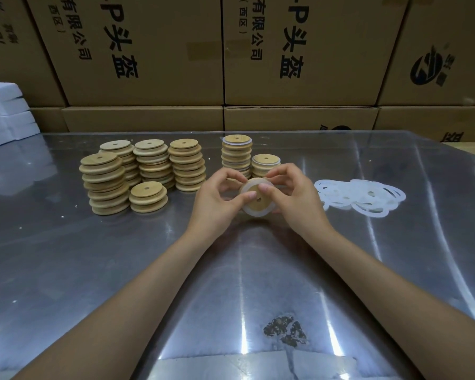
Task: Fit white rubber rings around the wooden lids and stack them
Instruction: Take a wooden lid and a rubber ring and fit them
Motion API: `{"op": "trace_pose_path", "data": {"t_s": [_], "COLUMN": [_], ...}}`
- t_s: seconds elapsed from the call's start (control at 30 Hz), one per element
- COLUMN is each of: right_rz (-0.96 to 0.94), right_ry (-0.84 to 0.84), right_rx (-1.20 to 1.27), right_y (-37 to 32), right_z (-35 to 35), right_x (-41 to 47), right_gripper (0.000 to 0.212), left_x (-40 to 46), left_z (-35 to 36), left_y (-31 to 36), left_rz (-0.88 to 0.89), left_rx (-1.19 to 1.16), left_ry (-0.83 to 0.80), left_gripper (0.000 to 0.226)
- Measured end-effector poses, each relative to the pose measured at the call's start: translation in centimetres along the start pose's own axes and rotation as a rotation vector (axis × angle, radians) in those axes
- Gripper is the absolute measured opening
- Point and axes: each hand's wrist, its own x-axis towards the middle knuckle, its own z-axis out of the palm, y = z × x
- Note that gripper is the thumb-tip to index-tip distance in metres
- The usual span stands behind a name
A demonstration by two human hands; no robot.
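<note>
Between both hands I hold one wooden lid (255, 204) with a centre hole, a white rubber ring (254, 212) lying around its edge. My left hand (217, 198) grips the lid's left side, thumb on its face. My right hand (288, 193) grips the right side, thumb near the hole. Behind the hands stand two stacks of ringed lids (237, 154), the right one (265, 163) shorter. To the left stand several stacks of plain lids (104, 182). A pile of loose white rings (359, 197) lies to the right.
The work surface is a shiny metal table (121, 270) with a rust patch (285, 329) near the front. Cardboard boxes (148, 50) form a wall behind it. White foam blocks (3, 113) sit at the far left.
</note>
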Motion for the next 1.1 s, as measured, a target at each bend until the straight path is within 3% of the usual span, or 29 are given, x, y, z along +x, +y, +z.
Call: {"op": "trace_pose_path", "data": {"t_s": [0.33, 0.47, 0.7, 0.97, 1.1], "right_rz": [0.066, 0.164, 0.210, 0.211, 0.203], "right_ry": [0.029, 0.013, 0.014, -0.013, -0.011], "right_rx": [0.142, 0.214, 0.235, 0.293, 0.296], "right_y": [0.24, 0.08, -0.07, -0.04, -0.15], "right_z": [0.29, 0.27, 0.42, 0.38, 0.19], "right_x": [-0.12, -0.08, -0.11, -0.12, -0.19], "right_gripper": [0.017, 0.016, 0.018, 0.019, 0.017], "left_x": [-0.24, -0.22, -0.20, 0.03, -0.01], "left_z": [0.34, 0.08, -0.18, -0.33, -0.49], "left_y": [0.51, 0.56, 0.77, 0.60, 0.58], "left_rz": [-0.201, -0.258, -0.371, -0.403, -0.402], "left_rx": [-0.220, -0.242, -0.374, -0.405, -0.421], "left_ry": [0.020, 0.022, 0.020, 0.004, -0.012], "left_gripper": [0.003, 0.015, 0.014, 0.003, 0.007]}}
